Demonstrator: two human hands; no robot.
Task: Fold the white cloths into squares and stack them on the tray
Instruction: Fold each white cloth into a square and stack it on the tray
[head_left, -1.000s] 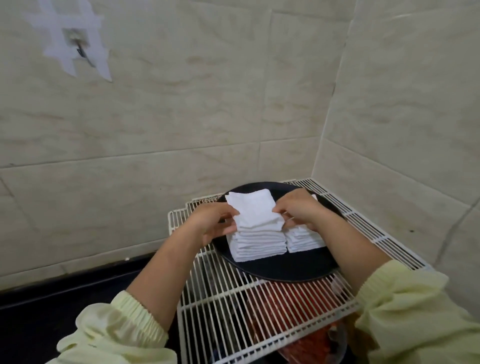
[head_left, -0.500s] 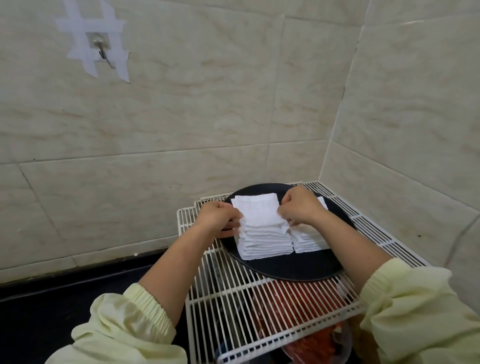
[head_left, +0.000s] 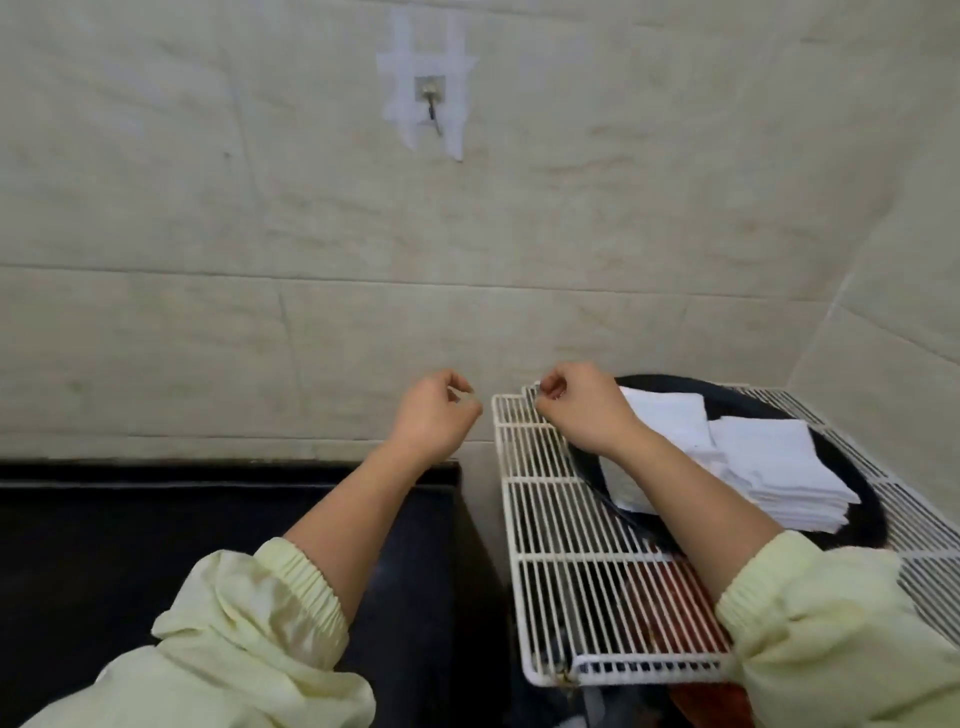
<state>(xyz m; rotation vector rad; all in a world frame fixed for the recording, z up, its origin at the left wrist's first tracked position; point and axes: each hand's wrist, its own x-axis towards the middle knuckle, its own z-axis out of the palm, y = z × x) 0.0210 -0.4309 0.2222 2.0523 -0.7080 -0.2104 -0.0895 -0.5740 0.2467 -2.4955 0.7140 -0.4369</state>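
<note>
On the wire rack (head_left: 571, 597) at the right sat the black tray (head_left: 860, 486), carrying two stacks of folded white cloths (head_left: 774, 467) side by side, their edges squared. Both hands hung in the air with fingers loosely curled and nothing visible in them. The right hand (head_left: 576, 410) hovered over the rack's far left corner, so the stacks lay just to its right and slightly nearer the person, partly behind its forearm. The left hand (head_left: 436, 410) was off the rack, beside its left edge, above the dark bench (head_left: 156, 545), farther from the tray. No unfolded cloth was in view, so the source of the next one could not be told.
</note>
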